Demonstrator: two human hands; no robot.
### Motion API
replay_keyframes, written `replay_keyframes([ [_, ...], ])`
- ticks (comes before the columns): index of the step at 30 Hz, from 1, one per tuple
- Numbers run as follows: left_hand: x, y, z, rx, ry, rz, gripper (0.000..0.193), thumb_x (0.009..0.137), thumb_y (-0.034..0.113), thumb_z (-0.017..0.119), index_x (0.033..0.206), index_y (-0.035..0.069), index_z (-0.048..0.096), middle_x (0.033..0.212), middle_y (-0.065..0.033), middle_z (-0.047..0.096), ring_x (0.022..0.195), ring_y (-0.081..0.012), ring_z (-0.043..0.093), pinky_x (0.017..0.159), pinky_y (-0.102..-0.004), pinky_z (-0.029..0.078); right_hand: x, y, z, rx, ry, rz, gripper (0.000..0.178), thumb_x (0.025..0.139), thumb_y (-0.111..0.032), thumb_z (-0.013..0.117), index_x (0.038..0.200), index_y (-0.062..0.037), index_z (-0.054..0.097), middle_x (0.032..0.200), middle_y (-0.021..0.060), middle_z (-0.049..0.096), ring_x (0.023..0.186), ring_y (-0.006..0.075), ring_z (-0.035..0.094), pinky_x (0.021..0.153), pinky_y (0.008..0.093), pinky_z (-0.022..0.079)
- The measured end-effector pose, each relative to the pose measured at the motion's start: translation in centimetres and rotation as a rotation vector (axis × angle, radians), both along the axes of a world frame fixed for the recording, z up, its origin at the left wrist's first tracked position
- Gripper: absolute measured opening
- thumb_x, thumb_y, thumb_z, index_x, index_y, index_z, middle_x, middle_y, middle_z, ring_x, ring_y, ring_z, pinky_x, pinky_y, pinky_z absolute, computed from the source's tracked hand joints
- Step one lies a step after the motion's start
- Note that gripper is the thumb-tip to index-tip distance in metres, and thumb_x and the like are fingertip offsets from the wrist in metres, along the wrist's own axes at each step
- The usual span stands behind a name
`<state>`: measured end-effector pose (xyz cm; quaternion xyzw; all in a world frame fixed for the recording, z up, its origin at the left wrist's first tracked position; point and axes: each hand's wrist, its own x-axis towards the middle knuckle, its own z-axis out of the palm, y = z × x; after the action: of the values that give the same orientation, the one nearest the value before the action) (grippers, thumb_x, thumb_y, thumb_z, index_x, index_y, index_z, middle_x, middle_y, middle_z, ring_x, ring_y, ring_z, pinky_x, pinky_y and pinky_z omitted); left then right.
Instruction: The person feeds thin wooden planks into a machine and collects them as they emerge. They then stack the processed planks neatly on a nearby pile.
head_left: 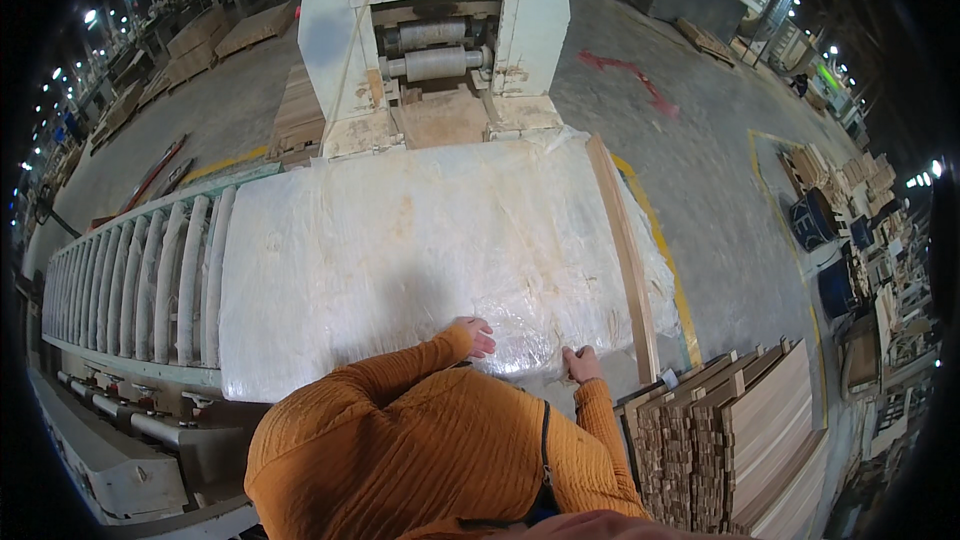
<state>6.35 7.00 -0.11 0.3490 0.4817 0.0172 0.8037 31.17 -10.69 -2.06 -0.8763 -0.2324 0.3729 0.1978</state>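
Clear plastic film [420, 230] lies wrinkled over a wide pale surface in front of me, glossy near its front edge. My left hand [476, 337] rests on the film near that edge, its fingers stretched out and holding nothing. Further right, my right hand [582, 364] is closed in a pinch at the film's front edge and seems to grip it. A long wooden strip [625, 255] lies along the film's right side, a little beyond my right hand.
Behind the film stands a white machine [535, 40] with metal rollers [436, 63] in its opening. A roller conveyor [150, 280] adjoins on the left. Stacked wooden boards [765, 440] stand close by my right arm. A yellow floor line [664, 250] runs beyond the strip.
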Motion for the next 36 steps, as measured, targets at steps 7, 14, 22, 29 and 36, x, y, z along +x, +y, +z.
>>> replay_keyframes([
  [7,-0.1,0.1,-0.2,-0.014,-0.011,-0.005,0.033,0.09,0.028,0.051,0.108,0.001,0.054,0.099,-0.0215,0.066,0.083,-0.0328,0.068,0.068,-0.0419,0.057,-0.3,-0.2,0.2,-0.018,-0.036,-0.027,0.064,0.081,-0.052,0.062,0.105,0.0064,0.053,0.101,0.0277,0.064,0.098,0.0398,0.062,0.085,0.0438,0.047],
  [14,-0.1,0.1,-0.5,-0.017,0.021,-0.009,0.034,0.088,0.028,0.053,0.109,0.001,0.053,0.099,-0.0215,0.066,0.083,-0.0335,0.068,0.067,-0.0423,0.056,-0.6,-0.2,0.7,0.028,-0.04,0.003,0.064,0.08,-0.052,0.062,0.105,0.0063,0.052,0.101,0.028,0.064,0.099,0.0407,0.062,0.087,0.0439,0.047],
  [22,-0.1,0.1,-0.5,-0.009,-0.024,-0.007,0.035,0.088,0.028,0.054,0.11,0.0,0.054,0.098,-0.022,0.066,0.083,-0.0337,0.068,0.067,-0.0423,0.056,-0.7,-0.4,0.6,-0.012,-0.032,-0.051,0.061,0.081,-0.05,0.062,0.104,0.0053,0.052,0.1,0.0271,0.065,0.098,0.0405,0.062,0.086,0.044,0.047],
  [29,-0.1,0.0,-0.5,-0.002,0.021,-0.007,0.034,0.089,0.027,0.053,0.109,0.0,0.054,0.098,-0.022,0.066,0.082,-0.0336,0.069,0.067,-0.0418,0.057,-0.8,-0.6,0.3,0.061,-0.045,-0.028,0.058,0.081,-0.049,0.063,0.101,0.0037,0.051,0.095,0.0258,0.065,0.094,0.0405,0.063,0.083,0.0446,0.048],
  [36,-0.1,0.0,-0.4,-0.007,-0.009,-0.001,0.033,0.089,0.027,0.052,0.109,0.001,0.054,0.097,-0.0213,0.067,0.082,-0.0331,0.069,0.067,-0.0417,0.056,-0.8,-0.7,-0.2,0.065,-0.036,-0.041,0.057,0.081,-0.048,0.063,0.102,0.0035,0.051,0.097,0.0257,0.065,0.095,0.0403,0.062,0.084,0.0442,0.047],
])
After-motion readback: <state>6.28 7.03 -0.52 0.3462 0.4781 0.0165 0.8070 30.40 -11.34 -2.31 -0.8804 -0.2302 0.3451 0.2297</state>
